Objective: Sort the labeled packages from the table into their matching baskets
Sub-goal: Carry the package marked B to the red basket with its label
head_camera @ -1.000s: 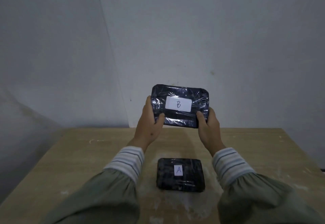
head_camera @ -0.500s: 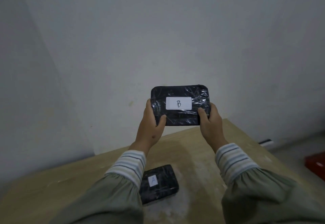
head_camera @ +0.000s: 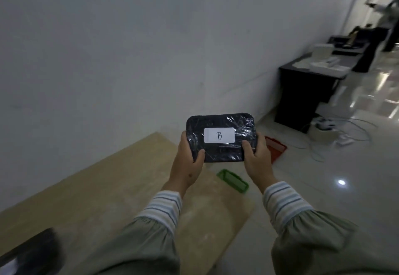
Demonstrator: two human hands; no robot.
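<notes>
A black plastic-wrapped package (head_camera: 222, 127) with a white label reading B is held up in front of me. My left hand (head_camera: 186, 164) grips its left end and my right hand (head_camera: 258, 160) grips its right end. Beyond the wooden table's (head_camera: 108, 188) right corner, a green basket (head_camera: 233, 180) sits on the floor below my hands. Farther off lies a red basket (head_camera: 276, 147), partly hidden behind my right hand. A second black package (head_camera: 32, 251) lies blurred at the table's bottom left.
A white wall (head_camera: 129, 47) runs behind the table. A black desk (head_camera: 306, 95) with white boxes stands at the right, with cables and a power strip (head_camera: 336, 132) on the glossy tiled floor. A person stands far off at the top right.
The view has swung to the right. The package marked A has slid to the bottom left, and the floor, both baskets and the black desk have come into view. Both hands keep hold of package B.
</notes>
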